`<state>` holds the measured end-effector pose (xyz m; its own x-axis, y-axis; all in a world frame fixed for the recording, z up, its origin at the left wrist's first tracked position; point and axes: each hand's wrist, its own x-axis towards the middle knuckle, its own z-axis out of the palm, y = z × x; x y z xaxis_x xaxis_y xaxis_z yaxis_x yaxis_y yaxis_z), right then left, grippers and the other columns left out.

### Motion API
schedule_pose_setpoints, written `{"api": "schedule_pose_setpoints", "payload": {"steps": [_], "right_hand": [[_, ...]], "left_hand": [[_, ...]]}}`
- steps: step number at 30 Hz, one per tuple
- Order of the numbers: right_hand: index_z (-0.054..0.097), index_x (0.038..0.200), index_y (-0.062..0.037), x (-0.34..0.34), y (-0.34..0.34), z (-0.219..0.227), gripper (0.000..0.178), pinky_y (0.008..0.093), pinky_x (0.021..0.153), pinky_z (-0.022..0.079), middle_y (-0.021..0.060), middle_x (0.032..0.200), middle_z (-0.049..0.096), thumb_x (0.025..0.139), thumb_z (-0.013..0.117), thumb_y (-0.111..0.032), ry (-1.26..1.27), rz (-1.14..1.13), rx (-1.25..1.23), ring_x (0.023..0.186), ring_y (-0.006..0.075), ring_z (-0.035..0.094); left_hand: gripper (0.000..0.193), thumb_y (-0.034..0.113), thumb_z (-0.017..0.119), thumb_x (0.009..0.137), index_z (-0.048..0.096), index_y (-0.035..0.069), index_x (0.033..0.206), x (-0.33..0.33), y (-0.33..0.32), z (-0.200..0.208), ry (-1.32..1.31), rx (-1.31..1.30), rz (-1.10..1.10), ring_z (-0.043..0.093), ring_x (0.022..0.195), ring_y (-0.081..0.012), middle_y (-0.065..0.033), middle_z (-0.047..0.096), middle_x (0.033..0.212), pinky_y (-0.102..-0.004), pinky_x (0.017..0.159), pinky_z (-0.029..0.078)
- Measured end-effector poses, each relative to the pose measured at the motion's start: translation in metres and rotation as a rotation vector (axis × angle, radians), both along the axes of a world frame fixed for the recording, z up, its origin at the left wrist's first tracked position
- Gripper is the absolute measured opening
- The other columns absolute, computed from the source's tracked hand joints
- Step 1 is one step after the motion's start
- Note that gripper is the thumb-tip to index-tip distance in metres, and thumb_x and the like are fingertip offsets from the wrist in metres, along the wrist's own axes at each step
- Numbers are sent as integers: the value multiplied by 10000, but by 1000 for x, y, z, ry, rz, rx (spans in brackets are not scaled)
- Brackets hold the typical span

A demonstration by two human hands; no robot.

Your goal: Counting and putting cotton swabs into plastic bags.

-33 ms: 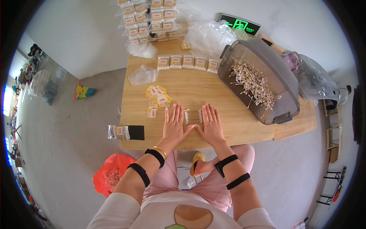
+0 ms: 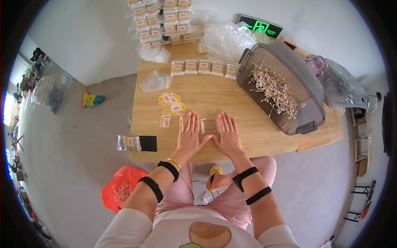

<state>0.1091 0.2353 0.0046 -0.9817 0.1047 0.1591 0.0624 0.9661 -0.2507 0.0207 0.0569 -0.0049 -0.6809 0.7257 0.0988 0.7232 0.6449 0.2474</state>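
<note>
A flat row of cotton swabs (image 2: 209, 127) lies on the wooden table (image 2: 256, 142), sticks running left to right. My left hand (image 2: 189, 134) rests flat at its left end, fingers stretched forward. At the right end lies my right hand (image 2: 228, 134), also flat with straight fingers. The two thumbs meet just below the swabs, so the hands frame them on three sides. Both hands are open and grip nothing. Left of my left hand, several small yellow-and-white cards (image 2: 171, 103) are scattered in a loose pile.
A grey bin (image 2: 304, 78) on its side holds many loose swabs (image 2: 275, 89). Several packed swab packs (image 2: 203, 67) stand in a row, with stacked packs (image 2: 178, 20) behind. A pack in a black holder (image 2: 148, 143) juts over the left edge. A red bag (image 2: 111, 186) sits below.
</note>
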Motion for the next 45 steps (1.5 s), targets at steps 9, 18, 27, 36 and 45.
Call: {"api": "schedule_pose_setpoints", "payload": {"steps": [9,18,27,36,45], "right_hand": [[209,1601,-28,-4,-12,4,879,493,1273,124,154,1674,207,928,601,-435,-91,25,86,1559,310,166],[259,1593,-41,-2,-11,6,825,478,1276,114,143,1670,230,955,538,-482,-66,0,103,1561,280,166],[261,1601,-67,-2,-11,6,784,465,1281,84,112,1682,215,984,469,-504,-93,-18,89,1568,256,142],[276,1603,-98,-8,-14,-6,691,469,1282,73,90,1688,208,1016,402,-439,-90,-38,103,1569,242,141],[286,1602,-100,-6,-13,-2,667,464,1280,47,76,1689,220,1024,388,-417,-139,-37,104,1571,233,139]], "left_hand": [[910,625,356,1006,227,-83,1563,5,5,6,26,45,9,120,1564,-337,-248,199,1653,-562,1255,13],[654,397,520,1002,379,8,1508,3,10,12,-16,167,-96,318,1486,-305,-152,398,1540,-592,1235,140],[608,368,496,1013,390,19,1499,11,13,15,-3,126,-36,353,1455,-321,-152,408,1499,-615,1219,158],[608,429,376,1064,357,40,1530,22,21,2,-22,104,93,264,1509,-289,-127,367,1537,-614,1224,135],[626,370,403,1035,314,57,1570,23,26,1,-9,-152,152,189,1547,-244,-92,321,1609,-577,1247,77]]}}
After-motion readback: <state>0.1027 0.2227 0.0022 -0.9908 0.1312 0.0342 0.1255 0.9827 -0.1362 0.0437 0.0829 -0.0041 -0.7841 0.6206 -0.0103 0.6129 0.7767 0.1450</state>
